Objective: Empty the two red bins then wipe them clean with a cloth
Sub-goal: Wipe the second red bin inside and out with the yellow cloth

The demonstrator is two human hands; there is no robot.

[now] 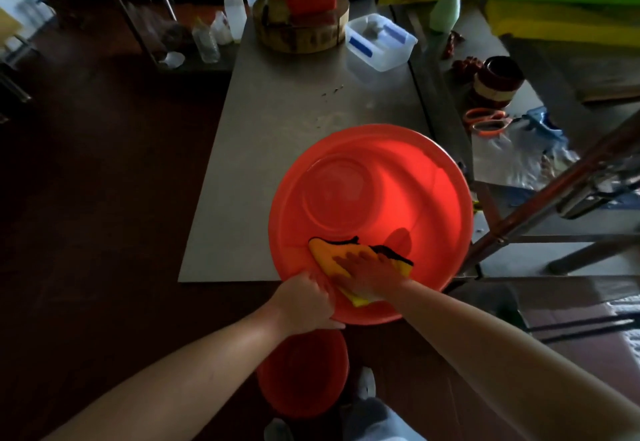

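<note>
At the far left, on a low shelf, we see a few clear plastic bottles [206, 42]. Beside them runs the long grey steel table [277, 111], with a thick round wooden chopping block [301, 30] at its far end. On the dark floor below the table's near edge sits a smaller round red plastic bin [301, 374], close to our feet. Just above it, our left hand [304, 302] grips the near rim of the large round red plastic bin [381, 180], fingers curled over the edge. This bin rests on the table's near right corner, and its near rim juts out past the edge. Inside it, a yellow cloth with black trim [323, 250] lies against the near wall. Our right hand [367, 274] presses flat on the cloth with its fingers straight and spread. Farther right and back stands a clear plastic box with blue handles [381, 42], and on the neighbouring surface lie orange-handled scissors [485, 121].
</note>
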